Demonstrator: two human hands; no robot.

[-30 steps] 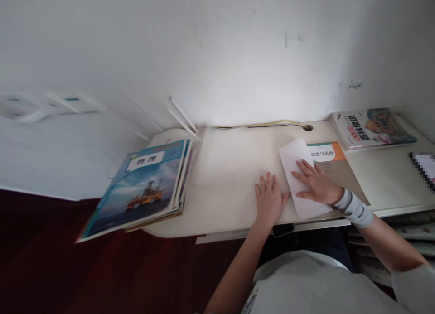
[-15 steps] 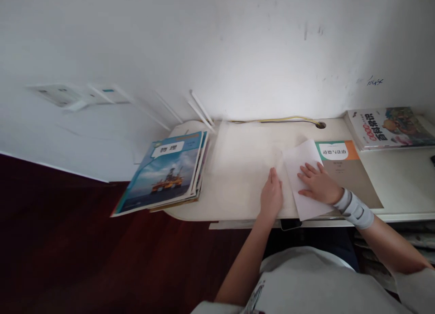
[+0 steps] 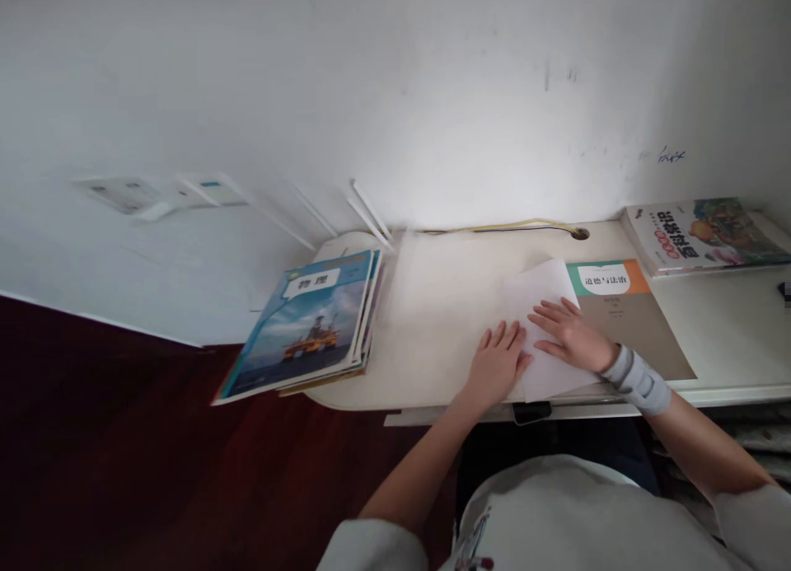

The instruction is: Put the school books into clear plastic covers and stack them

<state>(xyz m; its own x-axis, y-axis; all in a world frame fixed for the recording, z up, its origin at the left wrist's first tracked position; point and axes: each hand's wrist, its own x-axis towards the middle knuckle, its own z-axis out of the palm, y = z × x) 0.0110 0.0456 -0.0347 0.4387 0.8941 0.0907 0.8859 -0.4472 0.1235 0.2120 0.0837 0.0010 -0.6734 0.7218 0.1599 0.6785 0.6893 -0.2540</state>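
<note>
A folded white sheet of paper lies on the pale desk, partly over a book with a green and orange top band. My right hand lies flat on the paper with fingers stretched out; a grey band wraps its wrist. Beside it, my left hand rests flat on the desk, fingers spread, touching the paper's left edge. Neither hand grips anything.
A stack of books with a blue oil-rig cover overhangs the desk's left end. A colourful book lies at the back right. A yellow cable runs along the wall to a hole in the desk. Dark red floor lies to the left.
My left hand, edge-on against the paper half a second ago, now lies flat with fingers spread. The paper has shifted slightly left. The view has moved a little.
</note>
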